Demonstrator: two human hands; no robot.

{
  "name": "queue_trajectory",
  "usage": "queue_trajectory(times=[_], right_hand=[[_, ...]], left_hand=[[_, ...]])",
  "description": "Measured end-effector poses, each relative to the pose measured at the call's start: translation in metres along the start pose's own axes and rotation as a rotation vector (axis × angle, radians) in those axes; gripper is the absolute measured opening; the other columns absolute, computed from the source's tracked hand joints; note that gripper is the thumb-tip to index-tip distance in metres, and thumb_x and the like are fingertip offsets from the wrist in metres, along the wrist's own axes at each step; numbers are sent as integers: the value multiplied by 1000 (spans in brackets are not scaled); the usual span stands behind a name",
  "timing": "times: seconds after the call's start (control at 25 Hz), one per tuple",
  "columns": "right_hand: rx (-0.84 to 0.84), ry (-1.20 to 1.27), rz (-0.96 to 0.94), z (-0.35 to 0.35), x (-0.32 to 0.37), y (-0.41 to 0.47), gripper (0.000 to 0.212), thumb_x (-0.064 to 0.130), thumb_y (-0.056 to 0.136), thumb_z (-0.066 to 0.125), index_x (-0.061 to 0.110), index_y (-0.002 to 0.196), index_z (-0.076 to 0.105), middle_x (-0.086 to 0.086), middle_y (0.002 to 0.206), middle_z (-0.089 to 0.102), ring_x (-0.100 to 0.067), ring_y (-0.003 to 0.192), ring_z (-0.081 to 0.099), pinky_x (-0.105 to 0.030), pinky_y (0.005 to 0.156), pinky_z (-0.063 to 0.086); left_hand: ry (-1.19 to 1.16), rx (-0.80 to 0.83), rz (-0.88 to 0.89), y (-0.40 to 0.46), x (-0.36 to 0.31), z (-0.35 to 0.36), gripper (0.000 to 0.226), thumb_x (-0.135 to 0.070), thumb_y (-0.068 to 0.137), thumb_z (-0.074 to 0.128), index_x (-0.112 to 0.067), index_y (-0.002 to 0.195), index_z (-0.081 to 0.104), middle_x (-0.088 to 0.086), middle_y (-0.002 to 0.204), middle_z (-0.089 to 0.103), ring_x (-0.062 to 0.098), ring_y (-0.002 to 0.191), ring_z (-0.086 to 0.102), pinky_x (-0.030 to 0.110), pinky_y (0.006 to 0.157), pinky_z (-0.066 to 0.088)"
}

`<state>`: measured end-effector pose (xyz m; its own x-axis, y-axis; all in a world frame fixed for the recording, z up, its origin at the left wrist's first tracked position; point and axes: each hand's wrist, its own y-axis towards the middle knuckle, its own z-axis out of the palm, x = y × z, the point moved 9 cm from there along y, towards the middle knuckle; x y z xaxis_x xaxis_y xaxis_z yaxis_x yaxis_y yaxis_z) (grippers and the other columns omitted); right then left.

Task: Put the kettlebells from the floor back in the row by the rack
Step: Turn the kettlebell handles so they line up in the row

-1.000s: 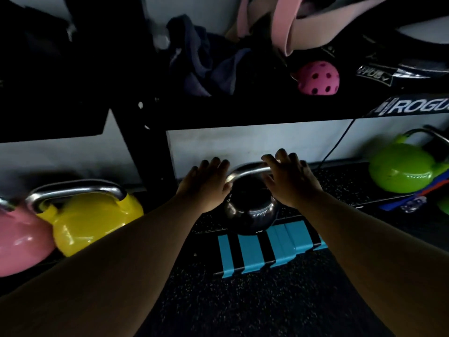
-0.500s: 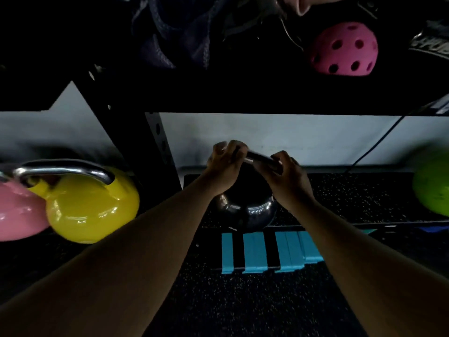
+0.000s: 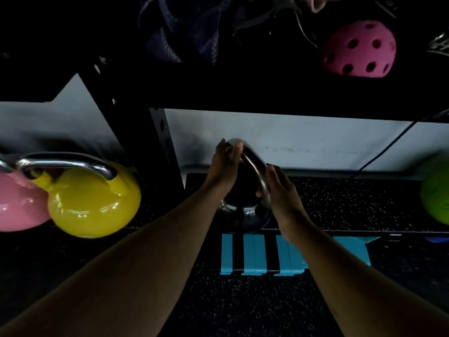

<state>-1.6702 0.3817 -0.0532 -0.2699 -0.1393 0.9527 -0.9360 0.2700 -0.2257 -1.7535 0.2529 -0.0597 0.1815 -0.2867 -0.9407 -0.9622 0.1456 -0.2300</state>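
Observation:
A black kettlebell (image 3: 243,215) with a steel handle stands on the dark speckled mat under the black rack (image 3: 243,93), close to the white wall. My left hand (image 3: 224,166) grips the far end of its handle. My right hand (image 3: 279,188) holds the near end, fingers curled around the steel. The handle now runs diagonally from far left to near right. To the left, a yellow kettlebell (image 3: 94,203) and a pink kettlebell (image 3: 19,203) sit side by side. A green kettlebell (image 3: 436,198) shows at the right edge.
A black rack upright (image 3: 145,147) stands between the yellow and black kettlebells. On the shelf above lie a pink perforated ball (image 3: 357,48) and dark cloth (image 3: 175,30). Blue striped tape (image 3: 291,254) marks the floor in front. A black cable (image 3: 388,147) runs down the wall.
Both hands went from resting on the handle to gripping it, and the black kettlebell has been turned so its handle points diagonally. My view has dropped lower and closer.

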Motion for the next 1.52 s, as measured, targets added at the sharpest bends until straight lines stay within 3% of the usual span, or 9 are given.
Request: queue_trajectory(times=[0.08,0.24,0.36,0.72,0.8,0.92,1.16,1.28,1.52], right_hand=[[12,65,-7,0,0,5,36,47,101,32,34,120,60,-1,95,67,-18,80,64,-32,70,51],[27,166,22,27,0,0,41,44,103,28,38,140,44,5,129,55,10,85,53,-2,55,44],[78,247,42,47,-3,-9,44,45,102,28,44,146,31,6,150,43,15,90,53,-9,69,45],[98,284,45,50,0,-4,42,51,101,28,53,142,30,6,152,41,3,108,49,-21,73,39],[77,289,35,51,-2,-2,41,53,100,29,55,141,32,6,152,41,-9,126,47,-25,83,41],[39,262,53,54,-8,-3,40,59,97,28,62,137,30,6,156,34,-23,143,27,-50,110,32],[40,302,25,52,3,-12,44,45,102,28,47,147,26,6,157,31,-9,135,33,-32,105,31],[6,260,19,50,4,-14,45,45,102,26,46,147,26,5,155,33,-15,137,35,-38,110,33],[25,315,53,53,5,-17,45,45,102,27,48,147,26,5,155,34,-16,136,38,-42,111,36]], left_hand=[[-103,-11,-4,-2,5,4,58,-54,97,31,-31,149,17,17,147,39,33,124,49,45,100,44],[-71,23,-19,13,2,0,57,-53,100,23,-34,152,12,8,160,20,30,142,28,43,113,26],[-86,95,-22,19,4,4,56,-55,99,19,-36,152,14,3,161,14,26,146,19,39,115,19],[-74,159,38,31,10,1,59,-63,95,20,-44,150,11,-3,163,9,23,148,15,45,119,16],[-68,157,39,31,10,0,61,-68,91,21,-48,147,14,1,162,13,28,146,19,49,117,20],[-46,173,15,31,11,3,66,-74,84,21,-50,145,18,6,160,17,32,143,24,54,114,27],[-25,134,-8,34,15,1,73,-79,77,22,-49,144,23,3,159,22,29,143,27,52,115,25],[-41,136,-44,35,19,2,88,-87,66,24,-49,145,22,3,160,20,28,144,24,52,116,22],[-55,124,-41,38,22,6,74,-83,73,20,-55,142,20,4,161,16,32,145,20,59,115,21]])
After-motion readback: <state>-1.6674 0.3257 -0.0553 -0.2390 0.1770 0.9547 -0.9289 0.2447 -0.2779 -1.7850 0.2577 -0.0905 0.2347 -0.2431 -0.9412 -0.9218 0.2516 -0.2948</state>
